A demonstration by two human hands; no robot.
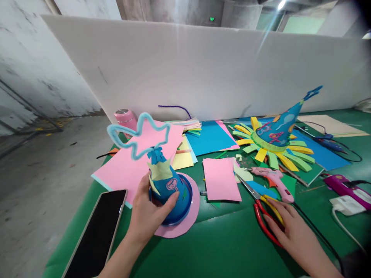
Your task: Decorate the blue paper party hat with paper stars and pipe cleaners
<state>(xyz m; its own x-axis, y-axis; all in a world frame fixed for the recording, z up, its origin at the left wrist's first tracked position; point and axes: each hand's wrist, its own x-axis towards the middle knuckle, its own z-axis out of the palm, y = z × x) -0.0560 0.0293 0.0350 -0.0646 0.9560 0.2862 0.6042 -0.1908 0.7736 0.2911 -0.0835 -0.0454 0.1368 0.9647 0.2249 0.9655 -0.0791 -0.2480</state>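
My left hand [153, 210] is wrapped round a small blue paper hat [166, 189]. The hat has a pale yellow crown-like band, a blue brim on a pink paper disc [194, 212], and a light blue pipe-cleaner star [138, 133] sticking up from its tip. On the right, my right hand [292, 227] grips the scissors [256, 195] by the red and yellow handles. Their blades point away to the left, over paper scraps beside a pink paper stack [220, 179]. Part of the hat is hidden by my left fingers.
A pink glue gun [274, 178] lies just beyond the scissors. Behind it stands a decorated blue cone hat [278, 127] with a yellow-green fringe. A phone [97, 231] lies left, coloured sheets [207, 135] at the back, a purple power strip [348, 189] right. A white board [203, 73] closes off the far side.
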